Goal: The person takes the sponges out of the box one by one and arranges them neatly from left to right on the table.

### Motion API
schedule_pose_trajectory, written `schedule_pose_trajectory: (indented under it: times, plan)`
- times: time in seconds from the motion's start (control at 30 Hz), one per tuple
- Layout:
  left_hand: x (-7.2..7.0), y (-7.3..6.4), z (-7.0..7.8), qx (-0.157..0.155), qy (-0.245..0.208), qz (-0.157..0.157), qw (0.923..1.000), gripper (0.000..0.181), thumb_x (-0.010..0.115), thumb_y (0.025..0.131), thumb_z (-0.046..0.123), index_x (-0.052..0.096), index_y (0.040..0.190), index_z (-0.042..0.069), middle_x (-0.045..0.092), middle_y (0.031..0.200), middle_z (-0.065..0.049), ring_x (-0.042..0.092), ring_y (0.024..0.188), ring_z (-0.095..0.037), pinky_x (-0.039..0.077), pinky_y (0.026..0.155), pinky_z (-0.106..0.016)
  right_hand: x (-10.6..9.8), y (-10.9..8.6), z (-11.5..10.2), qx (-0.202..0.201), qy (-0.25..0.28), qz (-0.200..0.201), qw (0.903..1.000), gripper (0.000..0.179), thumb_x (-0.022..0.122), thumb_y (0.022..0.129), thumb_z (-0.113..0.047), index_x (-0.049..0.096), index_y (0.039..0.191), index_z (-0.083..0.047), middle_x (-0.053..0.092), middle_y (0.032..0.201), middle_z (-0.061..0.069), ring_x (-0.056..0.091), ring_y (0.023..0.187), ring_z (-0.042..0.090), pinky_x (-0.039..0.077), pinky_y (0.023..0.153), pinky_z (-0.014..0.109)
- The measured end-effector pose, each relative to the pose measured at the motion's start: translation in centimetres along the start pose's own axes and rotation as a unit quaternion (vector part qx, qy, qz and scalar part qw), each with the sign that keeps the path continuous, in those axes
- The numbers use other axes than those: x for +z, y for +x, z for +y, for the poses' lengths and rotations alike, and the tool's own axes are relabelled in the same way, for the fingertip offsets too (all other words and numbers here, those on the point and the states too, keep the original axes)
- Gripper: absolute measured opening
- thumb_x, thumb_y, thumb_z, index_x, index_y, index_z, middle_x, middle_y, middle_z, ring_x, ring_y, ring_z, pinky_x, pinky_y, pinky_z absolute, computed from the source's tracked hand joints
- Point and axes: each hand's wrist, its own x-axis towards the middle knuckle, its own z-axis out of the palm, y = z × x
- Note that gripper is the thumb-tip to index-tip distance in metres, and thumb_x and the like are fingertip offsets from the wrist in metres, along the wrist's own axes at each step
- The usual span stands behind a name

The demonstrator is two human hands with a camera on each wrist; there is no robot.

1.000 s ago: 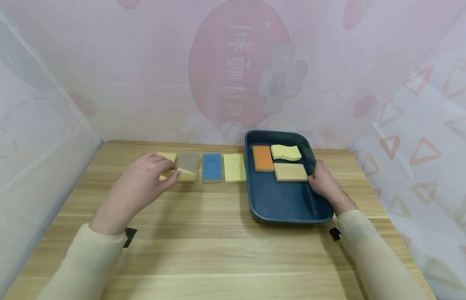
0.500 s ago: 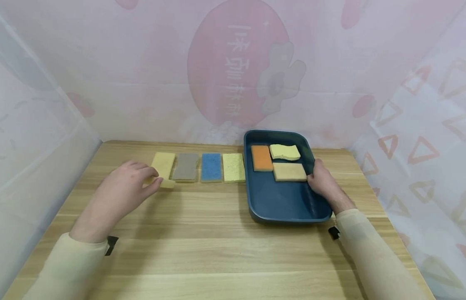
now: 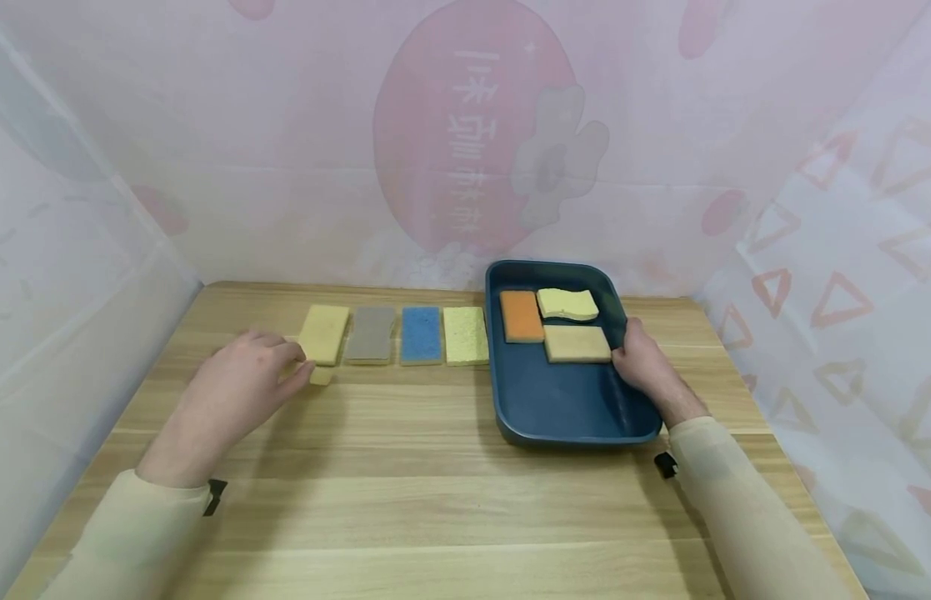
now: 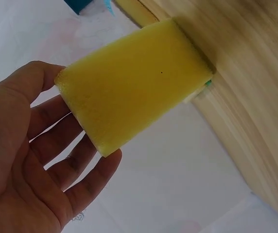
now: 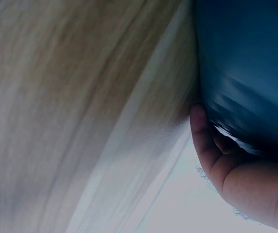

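Note:
Thumb and fingers of my left hand (image 3: 236, 387) pinch a yellow sponge (image 4: 134, 82) by one end. In the head view most of that sponge is behind the hand, its tip showing at the near edge of another yellow sponge (image 3: 325, 333) at the left end of a row. Rightward in the row lie a grey sponge (image 3: 371, 335), a blue sponge (image 3: 421, 335) and a pale yellow sponge (image 3: 465, 335). My right hand (image 3: 648, 362) grips the right side of a dark blue tray (image 3: 563, 408), its fingers against the outer wall in the right wrist view.
Inside the tray, toward its back, are an orange sponge (image 3: 522, 317), a wavy pale yellow sponge (image 3: 568, 304) and a beige sponge (image 3: 578, 344). The wooden table (image 3: 435, 508) ends at a printed back curtain (image 3: 300, 200), with curtains on both sides.
My left hand has moved left with the yellow sponge, from over the grey sponge to the near left of the row. The right hand still holds the tray in place.

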Motion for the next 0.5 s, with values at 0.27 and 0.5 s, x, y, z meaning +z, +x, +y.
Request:
schedule_pose_trajectory:
  times: [0.27,0.5]
  plan:
    - [0.12,-0.29,0.05,-0.027,0.003,-0.045,0.9986,0.018,0.088,0.105,0.022,0.086,0.106,0.004,0.086,0.098,-0.010,0.079,0.092,-0.035,0.068,0.077,-0.056,0.09,0.24,0.19,0.000,-0.002,0.000,1.0000,0.072,0.056,0.110,-0.014,0.028,0.171,0.012,0.064,0.151,0.043,0.073,0.122,0.047,0.064,0.105,0.067]
    - [0.73,-0.88,0.12,-0.041,-0.026,-0.093,0.9944,0.018,0.088,0.103,0.021,0.078,0.096,0.009,0.063,0.078,0.003,0.049,0.065,-0.013,0.042,0.054,-0.029,0.12,-0.05,0.00,-0.001,-0.002,0.004,1.0000,0.071,0.056,0.110,-0.014,0.029,0.170,0.013,0.065,0.150,0.044,0.073,0.123,0.048,0.063,0.106,0.068]
